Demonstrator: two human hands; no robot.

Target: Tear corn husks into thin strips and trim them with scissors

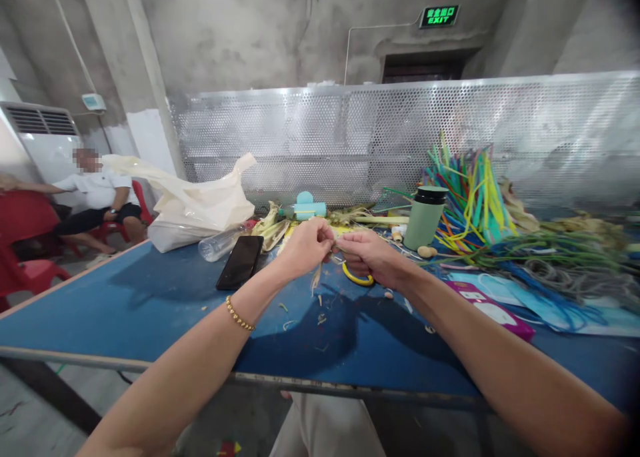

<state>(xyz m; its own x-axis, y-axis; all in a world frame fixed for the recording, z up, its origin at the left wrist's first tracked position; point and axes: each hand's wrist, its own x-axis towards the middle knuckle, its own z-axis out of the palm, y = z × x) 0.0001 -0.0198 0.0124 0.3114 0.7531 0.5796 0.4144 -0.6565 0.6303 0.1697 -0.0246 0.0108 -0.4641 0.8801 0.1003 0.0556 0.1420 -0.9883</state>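
Note:
My left hand (306, 249) and my right hand (373, 254) meet above the blue table, fingertips almost touching. Both are closed in a pinch on a thin pale strip of dried husk (316, 278), whose loose end hangs below the left fingers. The part between the fingertips is mostly hidden and too small to make out well. Just under the right fingers shows a curved yellow loop (359, 278); whether that hand touches it I cannot tell. Small pale scraps (321, 319) lie on the table below my hands.
A black phone (241, 262), clear plastic bottle (220, 244) and white plastic bag (200, 210) are on the left. To the right stand a green tumbler (425, 220) and bundled coloured strips (480, 204), near a magenta packet (493, 309) and blue masks (555, 304). A person (103, 190) sits far left.

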